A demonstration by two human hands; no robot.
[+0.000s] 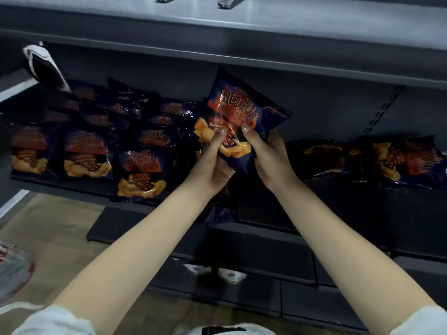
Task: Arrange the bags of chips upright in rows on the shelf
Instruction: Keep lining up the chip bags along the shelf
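Note:
Both hands hold one dark blue chip bag (238, 110) with orange print, lifted and tilted in front of the dark shelf (72, 187). My left hand (212, 160) pinches its lower left edge with the thumb on the front. My right hand (268, 155) grips its lower right edge the same way. Rows of the same bags (87, 153) stand on the shelf's left half. One of them (140, 172) juts over the front edge. More bags (396, 160) lie flat on the right.
A grey upper shelf (266, 32) overhangs the working shelf. A black and white bag (42, 66) leans at the back left. Lower shelves (266, 240) sit below my arms. Brown floor and a plastic-wrapped pack (14, 269) are at the lower left.

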